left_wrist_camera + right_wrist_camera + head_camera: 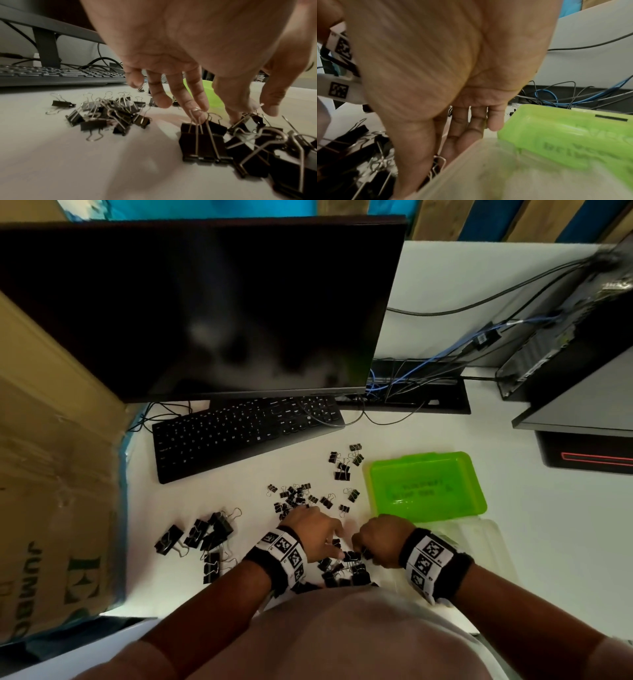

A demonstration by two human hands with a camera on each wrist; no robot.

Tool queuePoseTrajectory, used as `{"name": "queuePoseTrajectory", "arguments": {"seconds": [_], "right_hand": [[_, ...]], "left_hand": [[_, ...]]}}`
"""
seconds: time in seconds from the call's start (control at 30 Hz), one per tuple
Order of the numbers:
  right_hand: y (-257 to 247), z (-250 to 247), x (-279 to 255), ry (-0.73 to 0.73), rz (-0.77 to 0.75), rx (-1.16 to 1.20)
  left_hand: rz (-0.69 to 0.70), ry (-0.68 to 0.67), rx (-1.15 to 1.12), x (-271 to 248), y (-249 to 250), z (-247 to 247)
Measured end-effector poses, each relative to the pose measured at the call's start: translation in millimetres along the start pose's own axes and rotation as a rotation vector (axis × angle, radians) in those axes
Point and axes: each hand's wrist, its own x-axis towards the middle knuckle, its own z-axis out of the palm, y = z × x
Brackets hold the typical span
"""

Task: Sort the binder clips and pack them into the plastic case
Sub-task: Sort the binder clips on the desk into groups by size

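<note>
Two bare hands over black metal binder clips (344,568) heaped on white desk (531,542), left hand (310,534) fingers spread loose, touching a clip's wire handle, right hand (378,541) grip unclear, clear plastic case (479,546) with green lid (424,486) just right.

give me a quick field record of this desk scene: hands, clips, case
left hand: fingers spread, tips touching a clip's wire handle
right hand: beside the clear case, fingers down among clips, grip unclear
binder clips: black, in separate piles on the desk
clear case: open, no clips visible inside
green lid: lying behind the case
</note>
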Motion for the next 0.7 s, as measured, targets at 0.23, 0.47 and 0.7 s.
{"name": "queuePoseTrajectory", "arguments": {"seconds": [0.23, 0.47, 0.7], "right_hand": [[-0.5, -2.3, 6.3, -0.009, 0.012, 0.063], [3.8, 3.3, 6.3, 0.070, -0.013, 0.059], [-1.9, 6.5, 0.4, 0.077, 0.035, 0.013]], "left_hand": [[0.040, -0.047, 0.051, -7.0, 5.9, 5.2], [0.032, 0.047, -0.060, -12.2, 0.3, -8.9], [0.009, -0.066, 0.053, -17.2, 27.4, 0.0]]}}
